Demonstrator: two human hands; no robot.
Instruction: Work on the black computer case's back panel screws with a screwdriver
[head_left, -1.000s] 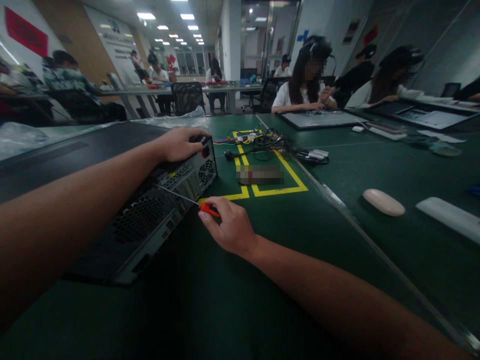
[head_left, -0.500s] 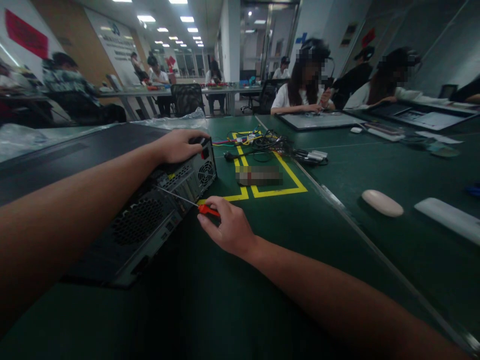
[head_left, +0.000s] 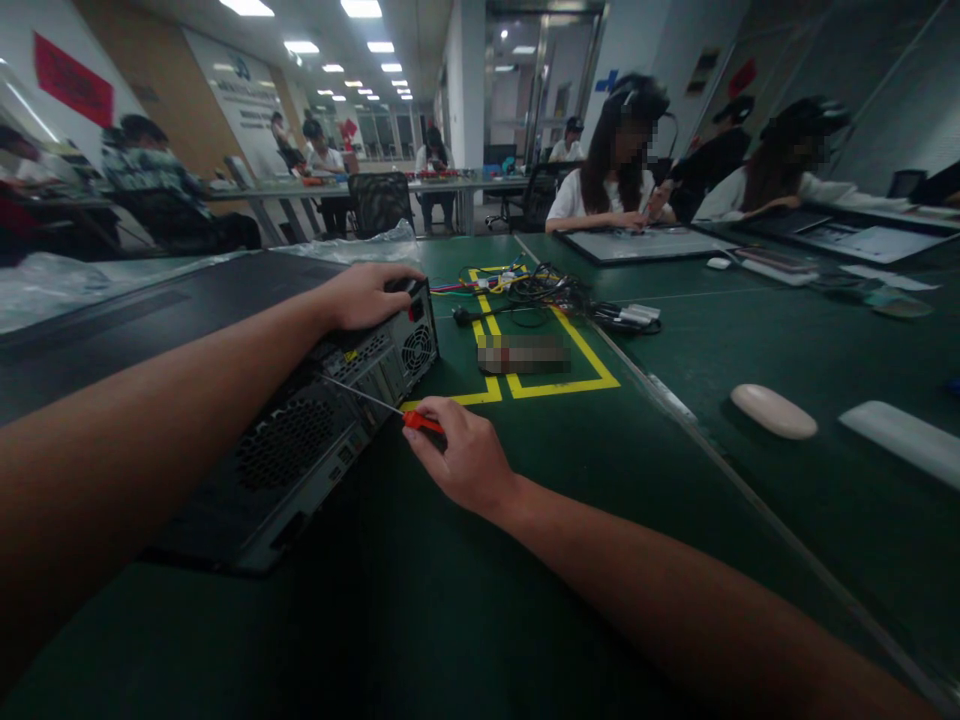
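A black desktop computer case [head_left: 187, 310] lies on its side at the left, its grey rear panel with vents and ports turned toward the right. My left hand [head_left: 371, 297] grips the case's upper rear edge, with the thumb near the edge and the other fingers across the top. In my right hand [head_left: 465, 455] is a screwdriver [head_left: 424, 421] with an orange-red handle, held between thumb and fingers. Its long thin shaft points left and reaches the rear panel around its middle. The tip is too small to make out against the dark panel.
Tangled cables [head_left: 551, 288] lie past the case, near yellow tape markings [head_left: 562, 387] on the green table [head_left: 600, 470]. A blurred-out object sits inside the tape. An oval beige item [head_left: 772, 411] and a white bar [head_left: 911, 440] lie right. Clear plastic sheeting [head_left: 67, 290] is behind the case. Co-workers sit opposite.
The whole view has shifted slightly, so things appear a little farther right. Both hands, the screwdriver and the case keep nearly the same positions relative to each other.
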